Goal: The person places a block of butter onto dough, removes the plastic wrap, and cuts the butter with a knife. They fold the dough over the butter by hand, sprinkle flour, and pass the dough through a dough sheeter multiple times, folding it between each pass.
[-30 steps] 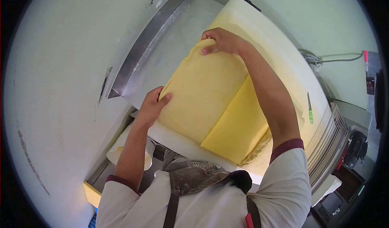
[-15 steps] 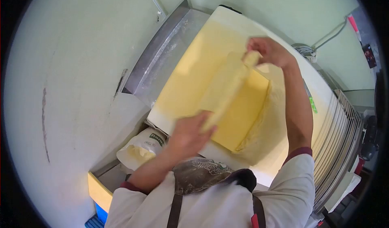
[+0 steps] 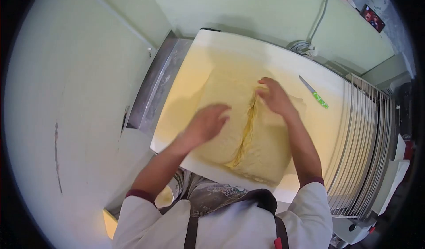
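A pale sheet of dough (image 3: 217, 143) lies folded on the white work surface, its two flaps nearly meeting along a slanting seam. Deep yellow filling, like a butter slab, shows in that gap (image 3: 246, 136). Over the left flap hovers my left hand (image 3: 207, 124), its fingers loosely bent and apart, holding nothing. My right hand (image 3: 274, 97) is at the far end of the seam, thumb and fingers spread with the fingertips right by the edge of the right flap.
A knife (image 3: 313, 92) with a green patterned handle lies right of the dough. Wire racks (image 3: 365, 151) stand along the right side of the worktop (image 3: 181, 101). At the back wall hangs a coiled grey cable (image 3: 303, 47). A metal ledge (image 3: 152, 81) borders the left.
The left dough flap, held stretched between both hands before, now lies folded over the yellow slab. Both hands have let go of it. The view has shifted, showing the whole knife.
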`<action>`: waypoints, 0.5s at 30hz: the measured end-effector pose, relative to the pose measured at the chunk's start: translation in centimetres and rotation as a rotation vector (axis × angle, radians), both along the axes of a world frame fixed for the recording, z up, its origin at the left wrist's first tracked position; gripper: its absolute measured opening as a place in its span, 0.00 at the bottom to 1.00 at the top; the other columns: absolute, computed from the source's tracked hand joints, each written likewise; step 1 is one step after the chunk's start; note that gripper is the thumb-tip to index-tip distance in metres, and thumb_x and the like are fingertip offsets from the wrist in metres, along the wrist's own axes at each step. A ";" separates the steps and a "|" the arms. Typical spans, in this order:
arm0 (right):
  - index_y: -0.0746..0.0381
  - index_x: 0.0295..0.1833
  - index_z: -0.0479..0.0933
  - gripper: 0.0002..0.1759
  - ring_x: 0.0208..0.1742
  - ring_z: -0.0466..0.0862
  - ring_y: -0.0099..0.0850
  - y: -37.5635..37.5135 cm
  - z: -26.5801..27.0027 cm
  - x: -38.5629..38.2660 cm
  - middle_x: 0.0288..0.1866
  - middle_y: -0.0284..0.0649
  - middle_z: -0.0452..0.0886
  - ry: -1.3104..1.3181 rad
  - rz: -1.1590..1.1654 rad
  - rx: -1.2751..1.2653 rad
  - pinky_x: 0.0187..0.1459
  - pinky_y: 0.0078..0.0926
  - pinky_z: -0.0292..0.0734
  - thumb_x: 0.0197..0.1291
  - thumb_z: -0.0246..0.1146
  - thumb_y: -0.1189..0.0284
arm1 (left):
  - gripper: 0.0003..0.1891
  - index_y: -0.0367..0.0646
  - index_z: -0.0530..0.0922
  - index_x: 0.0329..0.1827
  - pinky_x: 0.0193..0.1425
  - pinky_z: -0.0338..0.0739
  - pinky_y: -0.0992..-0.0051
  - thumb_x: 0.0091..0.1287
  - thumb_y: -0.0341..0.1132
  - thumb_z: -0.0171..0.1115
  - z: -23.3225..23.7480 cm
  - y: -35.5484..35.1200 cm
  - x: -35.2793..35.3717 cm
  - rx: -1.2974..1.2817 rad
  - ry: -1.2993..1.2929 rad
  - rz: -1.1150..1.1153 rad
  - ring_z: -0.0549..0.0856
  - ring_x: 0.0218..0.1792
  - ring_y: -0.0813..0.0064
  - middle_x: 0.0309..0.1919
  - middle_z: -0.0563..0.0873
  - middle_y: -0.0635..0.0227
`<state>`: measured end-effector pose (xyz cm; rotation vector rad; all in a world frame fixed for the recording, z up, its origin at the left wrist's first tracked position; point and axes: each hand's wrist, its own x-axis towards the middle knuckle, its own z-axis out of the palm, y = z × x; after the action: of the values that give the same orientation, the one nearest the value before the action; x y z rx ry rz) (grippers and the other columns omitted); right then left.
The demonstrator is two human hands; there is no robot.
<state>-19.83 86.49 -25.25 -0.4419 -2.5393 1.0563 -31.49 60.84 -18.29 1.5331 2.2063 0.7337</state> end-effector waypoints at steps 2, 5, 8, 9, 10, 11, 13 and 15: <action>0.64 0.56 0.76 0.22 0.64 0.74 0.47 -2.9 0.7 -1.5 0.60 0.53 0.76 -0.092 -0.063 0.358 0.64 0.42 0.68 0.60 0.67 0.65 | 0.18 0.43 0.77 0.58 0.67 0.69 0.59 0.64 0.34 0.63 -0.5 3.5 -3.9 0.079 0.133 -0.028 0.77 0.61 0.54 0.60 0.79 0.55; 0.64 0.53 0.75 0.22 0.61 0.75 0.50 -4.5 0.9 -2.8 0.57 0.55 0.77 -0.054 -0.124 0.522 0.62 0.42 0.70 0.56 0.70 0.65 | 0.17 0.43 0.78 0.55 0.69 0.65 0.57 0.64 0.35 0.64 -3.1 7.2 -8.1 0.135 0.267 -0.157 0.75 0.62 0.56 0.58 0.79 0.56; 0.63 0.50 0.74 0.21 0.55 0.78 0.51 -5.8 3.0 -4.2 0.50 0.53 0.80 -0.174 -0.120 0.096 0.56 0.41 0.72 0.52 0.72 0.69 | 0.16 0.43 0.79 0.53 0.65 0.66 0.57 0.63 0.35 0.65 -4.5 8.4 -11.4 0.035 0.167 -0.277 0.76 0.58 0.56 0.54 0.80 0.58; 0.63 0.48 0.74 0.21 0.52 0.79 0.51 -6.0 3.9 -4.3 0.47 0.52 0.80 -0.253 -0.118 -0.121 0.54 0.42 0.73 0.51 0.72 0.70 | 0.16 0.43 0.79 0.53 0.63 0.67 0.58 0.62 0.35 0.65 -3.8 8.4 -12.1 0.006 0.074 -0.299 0.76 0.56 0.56 0.52 0.80 0.59; 0.62 0.48 0.73 0.21 0.49 0.80 0.50 -5.4 4.4 -4.0 0.45 0.51 0.81 -0.234 -0.120 -0.159 0.51 0.41 0.74 0.50 0.72 0.71 | 0.17 0.43 0.79 0.53 0.61 0.67 0.58 0.62 0.36 0.66 -3.5 8.9 -12.5 -0.025 -0.016 -0.321 0.77 0.54 0.56 0.50 0.80 0.59; 0.62 0.47 0.72 0.20 0.46 0.80 0.49 -4.8 4.7 -3.8 0.43 0.50 0.81 -0.211 -0.122 -0.197 0.49 0.40 0.75 0.50 0.72 0.73 | 0.16 0.43 0.79 0.53 0.60 0.67 0.59 0.62 0.36 0.66 -4.0 9.7 -12.4 0.018 -0.028 -0.349 0.76 0.53 0.57 0.49 0.80 0.60; 0.62 0.48 0.71 0.21 0.39 0.81 0.46 -3.5 3.8 -3.3 0.39 0.47 0.81 -0.199 -0.139 -0.243 0.42 0.37 0.76 0.50 0.71 0.74 | 0.16 0.44 0.79 0.51 0.57 0.67 0.62 0.62 0.36 0.66 -5.2 10.3 -11.2 0.086 -0.062 -0.388 0.76 0.50 0.59 0.46 0.79 0.62; 0.64 0.47 0.72 0.19 0.37 0.81 0.44 -3.4 4.4 -3.4 0.37 0.46 0.81 -0.206 -0.186 -0.337 0.40 0.36 0.75 0.51 0.71 0.75 | 0.14 0.42 0.79 0.49 0.58 0.66 0.60 0.63 0.37 0.65 -5.1 10.8 -10.3 0.006 -0.063 -0.331 0.75 0.51 0.61 0.46 0.78 0.63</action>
<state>-23.26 83.06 -20.87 -0.9010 -2.4300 1.4341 -41.76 71.62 -23.35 1.7926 1.8412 0.6727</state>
